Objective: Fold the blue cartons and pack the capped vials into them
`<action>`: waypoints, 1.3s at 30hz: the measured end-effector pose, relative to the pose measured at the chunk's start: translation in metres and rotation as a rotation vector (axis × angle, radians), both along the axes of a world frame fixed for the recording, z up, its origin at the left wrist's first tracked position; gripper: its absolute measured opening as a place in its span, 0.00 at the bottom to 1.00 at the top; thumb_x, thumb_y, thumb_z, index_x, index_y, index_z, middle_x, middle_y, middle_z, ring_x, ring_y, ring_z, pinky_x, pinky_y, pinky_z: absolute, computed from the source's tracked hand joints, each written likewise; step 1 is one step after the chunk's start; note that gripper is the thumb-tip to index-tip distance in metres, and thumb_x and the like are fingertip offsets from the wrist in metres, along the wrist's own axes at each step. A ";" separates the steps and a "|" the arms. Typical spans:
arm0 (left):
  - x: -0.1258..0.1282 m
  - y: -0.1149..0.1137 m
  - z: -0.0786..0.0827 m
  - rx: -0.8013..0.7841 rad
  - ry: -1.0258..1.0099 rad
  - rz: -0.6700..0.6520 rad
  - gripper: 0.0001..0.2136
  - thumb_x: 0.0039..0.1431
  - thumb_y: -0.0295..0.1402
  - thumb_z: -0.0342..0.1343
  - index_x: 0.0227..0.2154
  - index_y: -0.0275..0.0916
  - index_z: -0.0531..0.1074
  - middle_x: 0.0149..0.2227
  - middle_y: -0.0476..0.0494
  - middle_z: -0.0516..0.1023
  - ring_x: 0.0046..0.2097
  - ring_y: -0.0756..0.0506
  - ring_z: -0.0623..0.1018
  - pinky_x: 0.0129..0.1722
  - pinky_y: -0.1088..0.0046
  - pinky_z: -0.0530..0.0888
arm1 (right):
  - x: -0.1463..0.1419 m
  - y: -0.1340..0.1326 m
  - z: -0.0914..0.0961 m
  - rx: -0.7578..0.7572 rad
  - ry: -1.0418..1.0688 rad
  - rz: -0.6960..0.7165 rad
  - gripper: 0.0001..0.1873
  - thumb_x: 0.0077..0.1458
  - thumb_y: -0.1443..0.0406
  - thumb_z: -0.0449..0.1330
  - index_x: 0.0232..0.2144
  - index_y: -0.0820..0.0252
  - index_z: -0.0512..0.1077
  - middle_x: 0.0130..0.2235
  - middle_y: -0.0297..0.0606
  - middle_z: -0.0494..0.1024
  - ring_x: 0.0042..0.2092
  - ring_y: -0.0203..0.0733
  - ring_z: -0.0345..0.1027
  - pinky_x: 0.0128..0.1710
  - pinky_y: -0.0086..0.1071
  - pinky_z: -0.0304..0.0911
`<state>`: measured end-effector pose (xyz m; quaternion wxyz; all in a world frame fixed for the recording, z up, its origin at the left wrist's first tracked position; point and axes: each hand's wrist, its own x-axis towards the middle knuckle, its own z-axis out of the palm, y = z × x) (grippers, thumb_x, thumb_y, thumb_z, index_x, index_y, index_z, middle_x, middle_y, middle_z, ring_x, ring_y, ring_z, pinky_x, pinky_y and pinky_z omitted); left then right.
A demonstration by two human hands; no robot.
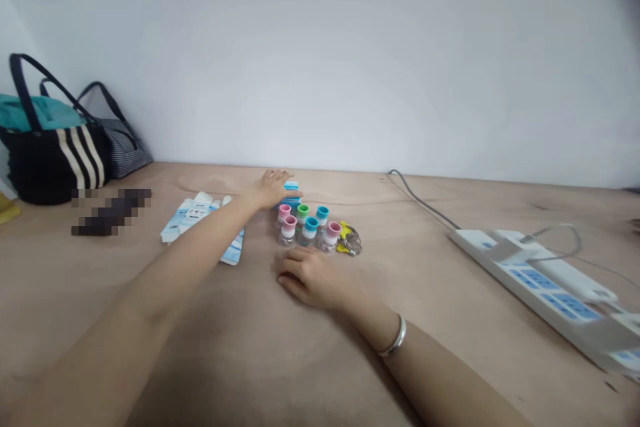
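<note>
My left hand [274, 189] reaches to the far side of the bottles. Its fingers are spread, and the thumb lies across a small blue-and-white stack of packets [291, 201]; whether it grips the stack is unclear. In front of that stand several small clear bottles [309, 232] with pink, green and blue tops, upright in two rows. My right hand [309, 275] rests on the table just nearer than the bottles, fingers loosely curled together, with nothing visible in them. Touching the bottles' right side is a bunch of metal rings with yellow tags [350, 239].
A flattened blue-and-white carton [193, 213] lies under my left forearm's line. Farther left are a blurred-out dark object [113, 212], a black striped bag [55, 160] and a grey bag [125, 147]. A white power strip [530, 287] with cables lies right.
</note>
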<state>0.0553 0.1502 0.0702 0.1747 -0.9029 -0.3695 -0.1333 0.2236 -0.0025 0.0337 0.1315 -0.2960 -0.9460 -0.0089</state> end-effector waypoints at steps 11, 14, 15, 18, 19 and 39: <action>-0.033 -0.034 0.061 0.117 -0.052 0.006 0.20 0.55 0.18 0.47 0.47 0.43 0.68 0.57 0.41 0.64 0.59 0.38 0.60 0.53 0.55 0.57 | 0.000 0.002 -0.002 -0.035 0.014 -0.002 0.07 0.58 0.64 0.55 0.32 0.62 0.71 0.35 0.40 0.71 0.36 0.39 0.64 0.36 0.31 0.58; -0.054 -0.069 0.070 0.035 -0.040 0.017 0.20 0.53 0.19 0.48 0.48 0.43 0.67 0.51 0.44 0.71 0.54 0.40 0.66 0.52 0.60 0.59 | -0.001 0.002 -0.001 -0.078 0.033 -0.059 0.07 0.57 0.65 0.55 0.33 0.61 0.72 0.35 0.40 0.71 0.36 0.39 0.65 0.35 0.31 0.58; -0.060 -0.079 0.068 -0.002 -0.020 0.021 0.20 0.53 0.19 0.49 0.48 0.43 0.67 0.50 0.45 0.72 0.53 0.41 0.68 0.51 0.61 0.60 | -0.002 0.002 -0.001 -0.091 0.041 -0.098 0.07 0.57 0.65 0.55 0.34 0.61 0.72 0.35 0.40 0.71 0.36 0.39 0.65 0.35 0.31 0.58; -0.075 -0.103 0.056 -0.102 0.004 -0.004 0.22 0.51 0.18 0.49 0.47 0.45 0.68 0.49 0.48 0.74 0.51 0.43 0.71 0.51 0.62 0.61 | -0.004 0.004 -0.003 -0.099 0.070 -0.222 0.07 0.57 0.65 0.55 0.34 0.62 0.72 0.38 0.43 0.71 0.37 0.40 0.66 0.36 0.32 0.60; -0.078 -0.107 0.050 -0.133 0.003 -0.029 0.23 0.50 0.17 0.49 0.47 0.47 0.68 0.50 0.49 0.74 0.51 0.43 0.71 0.52 0.63 0.61 | -0.005 0.006 -0.005 -0.091 0.085 -0.248 0.07 0.57 0.65 0.55 0.34 0.62 0.72 0.38 0.43 0.71 0.38 0.41 0.66 0.37 0.33 0.60; -0.061 -0.146 -0.023 -0.438 -0.485 -0.111 0.42 0.45 0.25 0.57 0.62 0.41 0.43 0.55 0.37 0.67 0.51 0.39 0.72 0.50 0.62 0.71 | -0.010 0.008 -0.001 -0.194 0.513 0.034 0.42 0.51 0.59 0.62 0.62 0.59 0.46 0.62 0.51 0.55 0.61 0.53 0.52 0.57 0.48 0.56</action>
